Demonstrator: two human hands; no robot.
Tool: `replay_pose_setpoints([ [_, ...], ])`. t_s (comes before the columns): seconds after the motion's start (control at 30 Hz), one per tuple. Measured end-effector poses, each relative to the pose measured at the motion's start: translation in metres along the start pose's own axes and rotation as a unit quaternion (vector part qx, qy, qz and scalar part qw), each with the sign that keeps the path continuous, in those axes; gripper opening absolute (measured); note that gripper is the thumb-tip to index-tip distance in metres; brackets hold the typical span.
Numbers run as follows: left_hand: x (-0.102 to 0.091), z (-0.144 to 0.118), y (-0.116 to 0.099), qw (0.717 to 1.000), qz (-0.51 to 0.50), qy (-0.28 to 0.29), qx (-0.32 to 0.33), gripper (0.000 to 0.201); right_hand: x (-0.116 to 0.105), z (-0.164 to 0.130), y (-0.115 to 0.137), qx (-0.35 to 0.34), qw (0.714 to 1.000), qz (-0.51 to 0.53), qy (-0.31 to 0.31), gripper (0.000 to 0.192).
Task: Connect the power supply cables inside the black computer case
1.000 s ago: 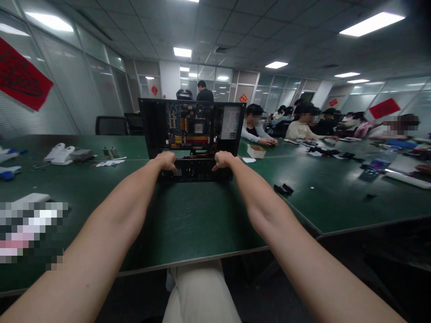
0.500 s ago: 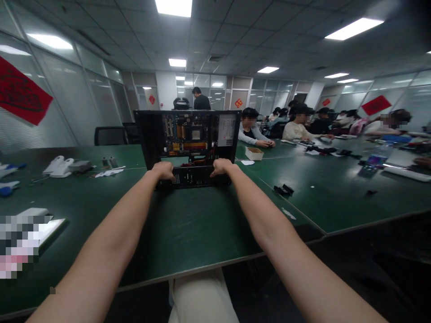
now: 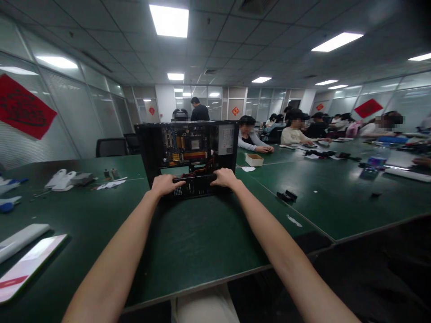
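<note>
The open computer case (image 3: 188, 152) stands straight ahead of both outstretched arms on the green table (image 3: 188, 242), its bare side facing the wearer, motherboard (image 3: 183, 150) showing above the hands and the power supply label (image 3: 226, 139) above and just right of the right hand. The left hand (image 3: 164, 184) sits on the near lower edge of the case, left end, fingers curled over the rim and closed on it. The right hand (image 3: 224, 178) grips the same edge at the right end, fingers folded over the top (thumb hidden, so how tightly is hard to say). Between the two hands runs the dark perforated lower panel (image 3: 193, 187). Off to the right of the right hand, well apart, lie small black parts (image 3: 287, 195); far left of the left hand, white tools (image 3: 62, 178).
</note>
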State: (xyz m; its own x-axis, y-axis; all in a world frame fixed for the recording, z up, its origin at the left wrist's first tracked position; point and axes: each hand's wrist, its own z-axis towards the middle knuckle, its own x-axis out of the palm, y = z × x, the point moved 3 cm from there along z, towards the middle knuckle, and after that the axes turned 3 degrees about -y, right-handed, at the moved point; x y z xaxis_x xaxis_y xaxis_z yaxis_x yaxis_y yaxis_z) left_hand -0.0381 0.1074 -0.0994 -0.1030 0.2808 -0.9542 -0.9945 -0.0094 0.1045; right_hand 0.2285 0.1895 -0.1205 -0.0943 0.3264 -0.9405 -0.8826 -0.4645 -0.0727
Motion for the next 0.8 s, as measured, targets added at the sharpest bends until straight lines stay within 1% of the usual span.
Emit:
replay_pose_setpoints([
  [0.1, 0.003, -0.009, -0.006, 0.997, -0.003, -0.070, -0.022, 0.079, 0.001, -0.004, 0.001, 0.005, 1.000, -0.001, -0.009, 0.059],
  [0.17, 0.006, -0.014, -0.010, 0.993, -0.005, -0.113, -0.043, 0.080, 0.002, -0.006, 0.001, 0.007, 1.000, 0.000, -0.020, 0.058],
  [0.27, 0.011, -0.016, -0.013, 0.984, -0.004, -0.155, -0.084, 0.083, 0.003, -0.008, 0.001, 0.007, 1.000, 0.004, -0.027, 0.057],
  [0.33, 0.014, -0.015, -0.013, 0.979, -0.001, -0.177, -0.099, 0.082, 0.004, -0.008, 0.001, 0.008, 1.000, 0.005, -0.024, 0.056],
  [0.4, 0.015, -0.014, -0.012, 0.977, 0.003, -0.188, -0.100, 0.079, 0.004, -0.007, 0.001, 0.008, 1.000, 0.006, -0.021, 0.055],
  [0.5, 0.016, -0.011, -0.011, 0.977, 0.009, -0.187, -0.096, 0.075, 0.005, -0.004, 0.002, 0.004, 1.000, 0.005, -0.018, 0.055],
  [0.63, 0.018, -0.009, -0.008, 0.978, 0.011, -0.190, -0.087, 0.076, 0.003, 0.002, -0.003, -0.013, 1.000, 0.009, -0.002, 0.059],
  [0.73, 0.020, -0.007, -0.007, 0.977, 0.011, -0.194, -0.089, 0.077, -0.004, 0.008, -0.002, -0.055, 0.995, 0.077, 0.032, 0.060],
  [0.8, 0.022, -0.006, -0.006, 0.977, 0.011, -0.191, -0.099, 0.077, -0.013, 0.014, 0.008, -0.100, 0.983, 0.152, 0.023, 0.054],
])
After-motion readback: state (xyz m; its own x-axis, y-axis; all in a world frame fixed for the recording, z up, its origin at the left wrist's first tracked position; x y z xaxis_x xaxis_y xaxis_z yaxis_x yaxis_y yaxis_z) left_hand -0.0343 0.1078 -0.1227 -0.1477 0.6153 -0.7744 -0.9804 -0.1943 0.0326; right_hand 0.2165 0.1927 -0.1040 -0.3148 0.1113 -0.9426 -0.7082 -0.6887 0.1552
